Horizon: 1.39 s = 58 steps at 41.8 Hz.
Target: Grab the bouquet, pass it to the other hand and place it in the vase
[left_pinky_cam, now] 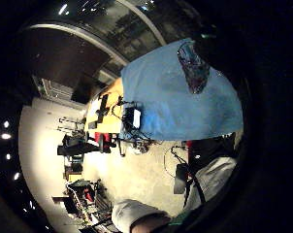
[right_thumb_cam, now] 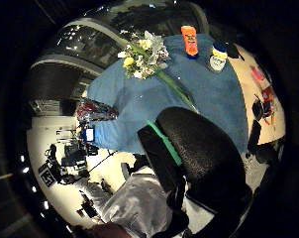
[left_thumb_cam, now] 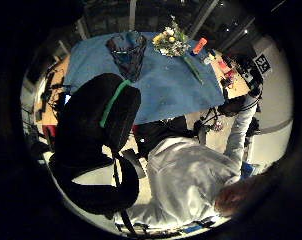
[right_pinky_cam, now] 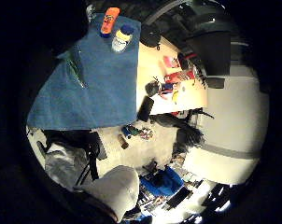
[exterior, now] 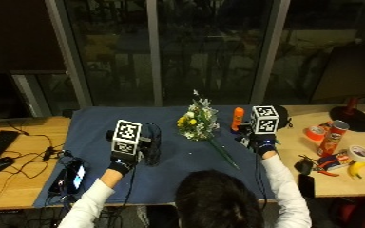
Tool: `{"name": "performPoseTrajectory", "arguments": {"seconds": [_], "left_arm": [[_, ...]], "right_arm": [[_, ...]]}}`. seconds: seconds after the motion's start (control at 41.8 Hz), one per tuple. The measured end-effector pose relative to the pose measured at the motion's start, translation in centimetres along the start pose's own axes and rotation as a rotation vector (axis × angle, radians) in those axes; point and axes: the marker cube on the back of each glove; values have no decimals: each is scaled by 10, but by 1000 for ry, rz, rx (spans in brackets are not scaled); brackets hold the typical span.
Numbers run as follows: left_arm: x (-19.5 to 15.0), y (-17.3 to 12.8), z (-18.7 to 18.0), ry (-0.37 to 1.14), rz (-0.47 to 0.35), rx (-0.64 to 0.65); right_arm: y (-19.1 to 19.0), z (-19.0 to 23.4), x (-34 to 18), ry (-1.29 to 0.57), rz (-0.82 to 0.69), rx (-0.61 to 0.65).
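**Both hands raised, bouquet not yet taken**

Right hand and left hand are held above the blue cloth, nothing gripped; whether the fingers are spread or curled cannot be told. The bouquet lies on the cloth between them, stem toward the person, with the dark vase just beside the left hand. The bouquet is judged light and crushable at the blooms, so the stiffer green stem is best pinched. Only the right thumb side palm view shows the white-capped bottle beside the orange bottle.
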Motion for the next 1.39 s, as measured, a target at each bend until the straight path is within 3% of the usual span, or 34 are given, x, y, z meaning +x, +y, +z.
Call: {"name": "performPoseTrajectory", "arguments": {"seconds": [0.216, 0.407, 0.575, 0.814, 1.006, 1.101, 1.269, 1.389], "left_arm": [[-4, 3, -4, 11, -22, -10], [-4, 2, 10, 80, -7, -2], [3, -16, 12, 195, 1, 23], [24, -44, 18, 268, 14, 73], [50, -51, 31, 277, 92, 14], [59, -51, 35, 262, 115, 23], [55, -58, 49, 216, 103, -38], [45, -61, 53, 202, 80, -54]], "right_arm": [[-3, -1, 4, 71, 66, 48], [-12, -8, -8, 10, 62, 68], [-30, -17, -22, 147, 169, 140], [-58, -12, -36, 80, 204, 193], [-93, 29, -48, -23, 215, 144], [-114, 68, -49, -38, 236, 197], [-117, 119, -60, -137, 216, 238], [-124, 164, -56, -206, 263, 198]]}}
